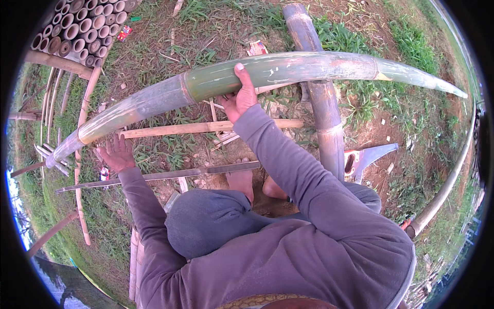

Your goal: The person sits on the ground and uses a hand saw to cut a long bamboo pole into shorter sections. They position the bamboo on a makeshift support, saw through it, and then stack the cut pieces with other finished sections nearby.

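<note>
A thick green bamboo pole (221,80) stretches across in front of me, bowed by the lens. My right hand (241,100) holds it near the middle, the thumb up against its side and the fingers curled underneath, partly hidden. Close to the near side of the pole's left part is my left hand (117,154), its fingers spread and holding nothing; whether they touch the pole I cannot tell. Toward its right half the pole lies across a thick, darker bamboo log (327,113). A long, dark, blade-like tool (231,167) lies in front of my feet.
A handsaw (373,156) with a reddish handle is right of the log. A split bamboo strip (200,128) lies behind the blade. Cut bamboo tubes (82,28) are stacked at the far left beside thin poles (81,154). Another long pole (447,190) curves along the right.
</note>
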### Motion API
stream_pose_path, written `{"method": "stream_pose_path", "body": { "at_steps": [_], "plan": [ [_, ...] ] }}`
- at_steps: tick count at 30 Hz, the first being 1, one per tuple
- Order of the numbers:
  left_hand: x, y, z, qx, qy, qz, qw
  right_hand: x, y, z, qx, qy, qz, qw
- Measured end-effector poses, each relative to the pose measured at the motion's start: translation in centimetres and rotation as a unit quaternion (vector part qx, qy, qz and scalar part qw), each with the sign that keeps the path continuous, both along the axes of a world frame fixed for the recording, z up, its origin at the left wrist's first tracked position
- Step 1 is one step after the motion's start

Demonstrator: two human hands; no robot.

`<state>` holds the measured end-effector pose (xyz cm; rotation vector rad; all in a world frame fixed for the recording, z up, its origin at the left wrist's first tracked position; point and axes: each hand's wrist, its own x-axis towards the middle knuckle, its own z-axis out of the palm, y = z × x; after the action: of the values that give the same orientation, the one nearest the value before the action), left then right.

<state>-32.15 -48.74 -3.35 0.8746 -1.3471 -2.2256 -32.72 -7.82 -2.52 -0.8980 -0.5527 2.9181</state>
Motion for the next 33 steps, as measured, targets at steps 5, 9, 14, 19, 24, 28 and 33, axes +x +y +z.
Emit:
{"method": "stream_pose_path", "body": {
  "at_steps": [5, 9, 14, 19, 24, 28, 33],
  "plan": [
    [12.2, 7.0, -9.7, -0.444, -0.068, -0.296, 0.843, -1.2, -0.6, -6.6, 0.081, 0.025, 0.163, 0.983],
    [17.4, 9.3, -11.1, -0.691, -0.108, -0.419, 0.579, 3.4, 3.3, -8.1, 0.320, -0.040, 0.342, 0.883],
    [17.5, 7.4, -12.4, -0.712, -0.132, -0.509, 0.466, 15.8, 3.5, -12.5, 0.738, 0.217, 0.480, 0.422],
    [15.4, 8.8, -9.2, -0.712, -0.136, -0.521, 0.451, 20.1, 1.1, -12.8, 0.775, 0.194, 0.532, 0.280],
    [15.1, 9.3, -8.0, -0.756, -0.025, -0.457, 0.468, 16.8, 1.5, -6.6, 0.759, 0.179, 0.599, 0.183],
    [13.3, 11.4, -5.9, -0.775, 0.038, -0.392, 0.495, 16.3, 3.8, -6.5, 0.827, 0.223, 0.459, 0.237],
    [11.3, 14.8, -3.4, -0.773, 0.078, -0.399, 0.487, 15.1, 7.7, -5.0, 0.848, 0.227, 0.348, 0.330]
  ]
}}
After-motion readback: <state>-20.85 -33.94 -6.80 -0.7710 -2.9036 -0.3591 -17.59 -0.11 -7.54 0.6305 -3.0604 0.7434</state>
